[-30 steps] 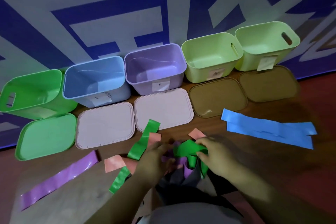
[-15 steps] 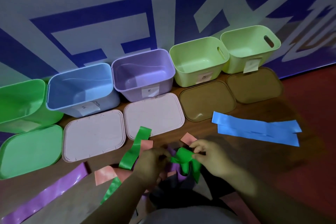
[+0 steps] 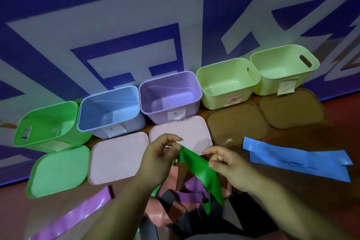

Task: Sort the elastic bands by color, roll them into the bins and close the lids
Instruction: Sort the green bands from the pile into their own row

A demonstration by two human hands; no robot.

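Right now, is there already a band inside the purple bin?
No, the purple bin shows only its bare inner walls and bottom; no band lies in it.

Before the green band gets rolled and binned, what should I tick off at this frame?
1. Left hand pinches the green band: ok.
2. Right hand grips it too: cannot tell.
3. Band free of the pile: not ok, its lower end lies among the others.
4. Green bin open, nothing inside: ok.
5. Green lid off, lying in front of the bin: ok.
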